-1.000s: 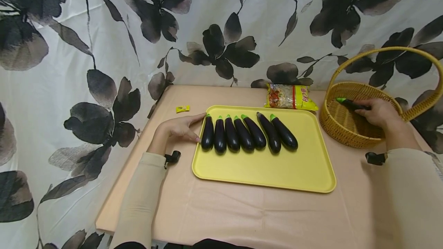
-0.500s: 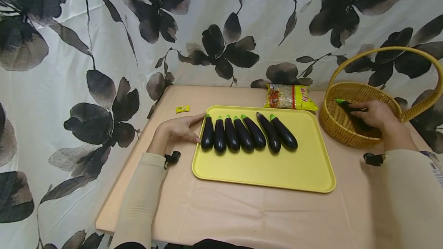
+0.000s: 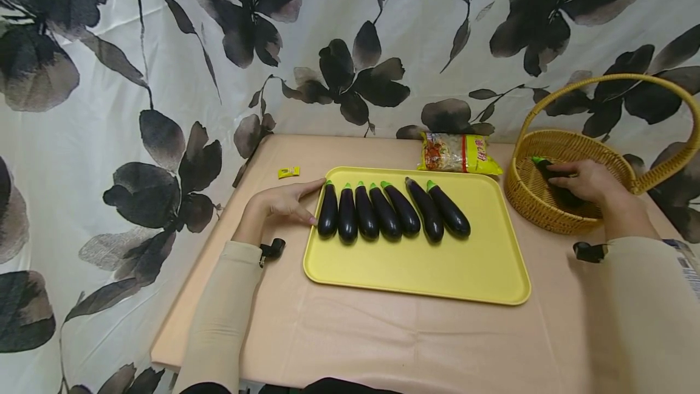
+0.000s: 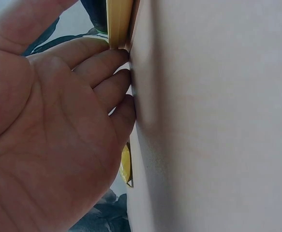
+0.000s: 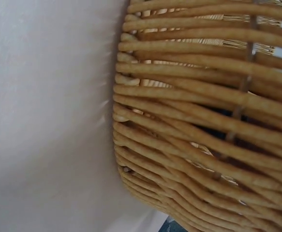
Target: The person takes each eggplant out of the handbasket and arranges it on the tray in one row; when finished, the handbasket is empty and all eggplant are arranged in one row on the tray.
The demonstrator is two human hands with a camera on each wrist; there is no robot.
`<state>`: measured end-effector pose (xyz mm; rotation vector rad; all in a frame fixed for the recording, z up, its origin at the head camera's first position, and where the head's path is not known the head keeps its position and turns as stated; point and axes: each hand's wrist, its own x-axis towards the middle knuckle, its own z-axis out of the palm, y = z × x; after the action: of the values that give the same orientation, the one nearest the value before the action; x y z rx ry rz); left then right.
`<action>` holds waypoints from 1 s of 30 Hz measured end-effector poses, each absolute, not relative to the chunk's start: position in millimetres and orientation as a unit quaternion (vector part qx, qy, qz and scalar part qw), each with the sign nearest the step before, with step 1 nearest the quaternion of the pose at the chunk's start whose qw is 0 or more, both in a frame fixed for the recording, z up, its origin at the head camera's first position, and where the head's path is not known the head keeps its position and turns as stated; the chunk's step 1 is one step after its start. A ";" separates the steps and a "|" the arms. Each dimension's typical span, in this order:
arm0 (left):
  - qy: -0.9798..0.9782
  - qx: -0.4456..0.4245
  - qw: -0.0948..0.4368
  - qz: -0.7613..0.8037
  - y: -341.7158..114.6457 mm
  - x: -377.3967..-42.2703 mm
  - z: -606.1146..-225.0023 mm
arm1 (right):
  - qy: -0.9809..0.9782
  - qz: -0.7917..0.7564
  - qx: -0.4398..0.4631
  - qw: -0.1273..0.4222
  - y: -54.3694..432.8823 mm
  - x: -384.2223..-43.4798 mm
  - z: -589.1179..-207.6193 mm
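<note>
Several dark purple eggplants (image 3: pixel 386 213) with green stem ends lie side by side on the yellow tray (image 3: pixel 415 269). At the tray's left edge rests my left hand (image 3: pixel 284 202), fingers extended; the left wrist view shows the fingertips (image 4: pixel 124 54) touching the table right at the tray's rim. My right hand (image 3: pixel 593 184) reaches inside the wicker basket (image 3: pixel 525 199) and holds another eggplant (image 3: pixel 569 198) between thumb and fingers, its green end pointing to the back left. In the right wrist view the basket's woven wall (image 5: pixel 203 111) hides the hand and most of the eggplant.
Behind the tray's back edge lies a yellow-and-red food packet (image 3: pixel 459 154). A small yellow sachet (image 3: pixel 288 172) is on the table (image 3: pixel 383 339) at the back left. The basket's tall handle (image 3: pixel 607 78) arches over the right side. A floral curtain (image 3: pixel 328 17) hangs behind.
My right hand has lowered the eggplant in the basket and shifted slightly left; the eggplant has turned, its dark end swinging toward the front. My left hand and the tray have stayed put.
</note>
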<state>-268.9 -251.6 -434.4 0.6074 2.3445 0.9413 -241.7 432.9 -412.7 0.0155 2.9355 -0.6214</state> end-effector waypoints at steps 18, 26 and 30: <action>0.863 0.238 0.265 0.357 -253.8 -271.0 -439.3 | 0.964 -0.262 0.011 -0.041 405.0 -214.4 -399.6; 0.860 0.226 0.276 0.365 -253.9 -268.8 -438.0 | 0.946 -0.308 0.046 -0.088 386.0 -196.2 -396.6; 0.864 0.225 0.271 0.359 -253.9 -267.9 -437.6 | 0.941 -0.317 0.048 -0.104 378.2 -192.8 -395.1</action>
<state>-267.9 -253.9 -437.6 0.6056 2.3282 0.9658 -192.8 378.2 -395.1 0.1602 3.1697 -1.0690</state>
